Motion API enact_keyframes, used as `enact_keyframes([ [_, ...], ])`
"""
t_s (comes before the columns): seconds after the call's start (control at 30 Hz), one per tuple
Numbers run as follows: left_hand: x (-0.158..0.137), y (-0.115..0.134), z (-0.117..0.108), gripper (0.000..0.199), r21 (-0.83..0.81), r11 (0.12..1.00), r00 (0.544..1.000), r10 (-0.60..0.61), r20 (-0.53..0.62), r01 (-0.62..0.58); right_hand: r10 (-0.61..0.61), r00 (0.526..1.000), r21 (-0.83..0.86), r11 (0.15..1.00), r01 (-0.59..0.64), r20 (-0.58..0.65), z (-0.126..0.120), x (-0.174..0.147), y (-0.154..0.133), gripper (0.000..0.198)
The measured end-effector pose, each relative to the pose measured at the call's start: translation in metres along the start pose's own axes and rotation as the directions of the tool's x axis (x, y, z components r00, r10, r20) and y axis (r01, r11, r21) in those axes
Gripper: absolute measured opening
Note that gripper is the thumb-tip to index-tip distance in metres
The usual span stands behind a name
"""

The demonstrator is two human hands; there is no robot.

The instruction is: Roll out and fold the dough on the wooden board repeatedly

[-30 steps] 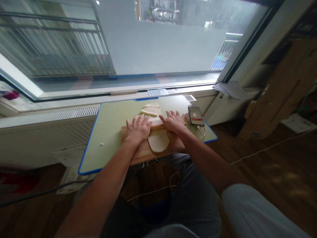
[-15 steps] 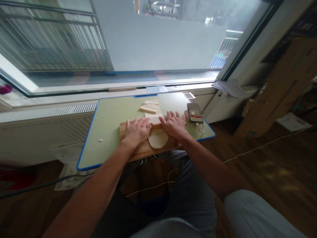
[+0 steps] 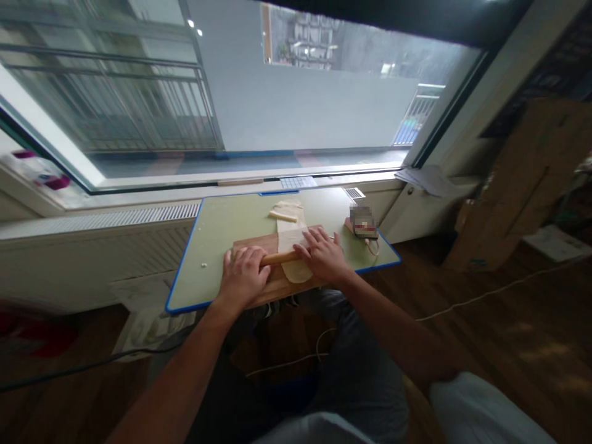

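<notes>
A wooden rolling pin (image 3: 280,258) lies across a long strip of pale dough (image 3: 297,272) on a wooden board (image 3: 252,245). My left hand (image 3: 244,271) curls over the pin's left end. Over its right part rests my right hand (image 3: 324,254), fingers bent across the pin and partly covering the dough. Most of the pin's ends are hidden under my hands. Past the board's far edge, the strip's far end lies folded on the table, with a flat edge or thin stick-like piece (image 3: 283,216) across it.
The board sits on a small pale green table (image 3: 217,222) with a blue rim. A dark, blurred box-like object (image 3: 363,223) with a cord stands at the table's right. Beyond is a window sill with papers (image 3: 423,179); at right leans cardboard (image 3: 513,185). A cable runs over the floor.
The rolling pin and both hands have moved nearer to me over the dough, uncovering more of the strip behind the pin. The camera has tilted up slightly.
</notes>
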State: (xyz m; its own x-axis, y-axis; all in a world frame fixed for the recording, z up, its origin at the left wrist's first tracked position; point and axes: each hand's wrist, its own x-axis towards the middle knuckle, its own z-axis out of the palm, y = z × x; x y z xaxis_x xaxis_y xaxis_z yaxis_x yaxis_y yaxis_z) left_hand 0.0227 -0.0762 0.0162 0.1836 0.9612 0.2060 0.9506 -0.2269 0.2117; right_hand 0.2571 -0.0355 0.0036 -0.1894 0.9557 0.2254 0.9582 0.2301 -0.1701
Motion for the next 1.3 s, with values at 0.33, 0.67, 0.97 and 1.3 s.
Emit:
enact_keyframes([
  [0.33,0.078,-0.007,0.014,0.072,0.095,0.987,0.983,-0.139,0.123,0.128,0.077,0.979,0.015,0.997,-0.081,0.191,0.007,0.085,-0.009,0.086],
  [0.67,0.104,-0.018,0.019,0.070,0.064,0.990,0.983,-0.131,0.126,0.124,0.148,0.980,0.065,0.985,-0.158,0.133,0.009,0.105,-0.011,0.088],
  [0.97,-0.010,-0.006,0.007,0.052,-0.091,0.994,0.995,0.074,0.064,-0.068,0.042,0.999,-0.014,0.999,-0.042,-0.011,-0.006,-0.045,-0.029,0.075],
  [1.3,0.000,-0.004,0.009,0.044,-0.106,0.978,0.978,0.191,0.081,-0.182,0.102,0.993,0.019,0.995,-0.101,-0.057,-0.014,-0.084,-0.028,0.059],
])
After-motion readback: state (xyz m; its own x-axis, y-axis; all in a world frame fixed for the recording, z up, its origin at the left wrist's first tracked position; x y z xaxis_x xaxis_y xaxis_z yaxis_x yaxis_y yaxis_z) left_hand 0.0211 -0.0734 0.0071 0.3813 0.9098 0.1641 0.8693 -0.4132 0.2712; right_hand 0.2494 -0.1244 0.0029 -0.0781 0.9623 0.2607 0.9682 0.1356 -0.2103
